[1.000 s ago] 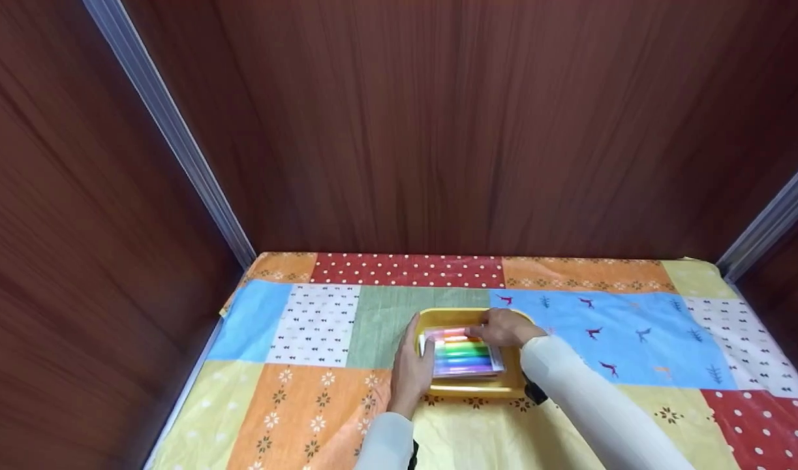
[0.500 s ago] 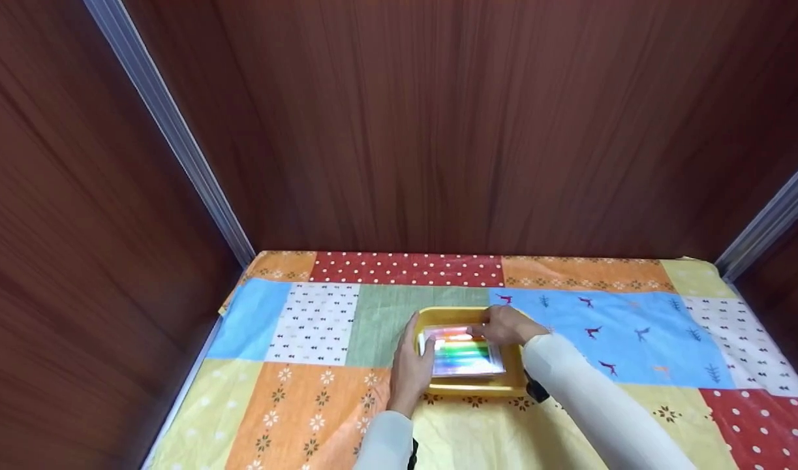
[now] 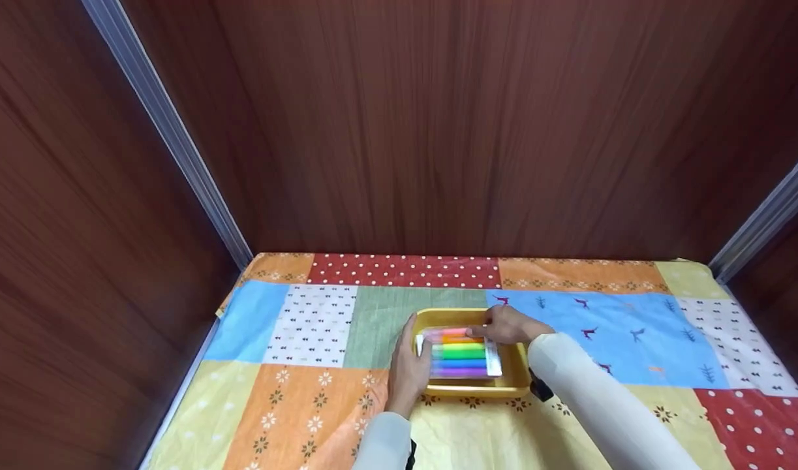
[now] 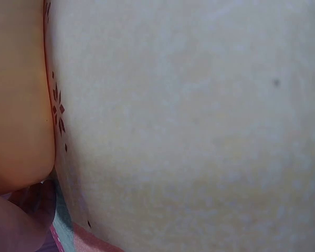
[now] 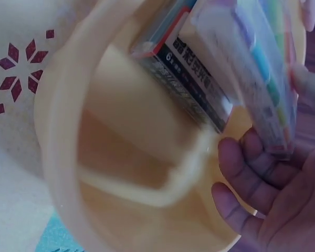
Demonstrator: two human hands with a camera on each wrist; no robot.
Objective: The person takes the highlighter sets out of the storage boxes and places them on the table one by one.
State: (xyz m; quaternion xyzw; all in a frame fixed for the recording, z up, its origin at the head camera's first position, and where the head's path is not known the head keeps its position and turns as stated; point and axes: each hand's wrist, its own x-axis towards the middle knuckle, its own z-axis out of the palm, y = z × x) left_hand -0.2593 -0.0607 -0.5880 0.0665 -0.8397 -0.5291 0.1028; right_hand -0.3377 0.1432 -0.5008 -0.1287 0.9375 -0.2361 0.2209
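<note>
A yellow plastic basket [image 3: 477,392] sits on the cloth. In it lies a clear pack of several highlighters [image 3: 460,353] in rainbow colours. My right hand [image 3: 508,325] reaches over the basket's right side and pinches the pack's right far corner. In the right wrist view, that hand [image 5: 286,202] has its thumb on the pack's face and fingers beneath, and the pack stands tilted. Under it is another box [image 5: 181,71] with a black label. My left hand [image 3: 409,369] grips the basket's left wall, fingers outside, thumb inside by the pack. The left wrist view mostly shows basket wall [image 4: 21,94] and cloth.
A patchwork-print cloth [image 3: 307,418] covers the table. Dark wood panels [image 3: 399,130] rise behind and at the sides, with metal strips [image 3: 177,137] at the corners. White sleeves [image 3: 601,398] cover both forearms.
Half a second ago a strong glare covered the pack; now its colours show plainly, so its tilt has shifted slightly. Both hands keep nearly the same places.
</note>
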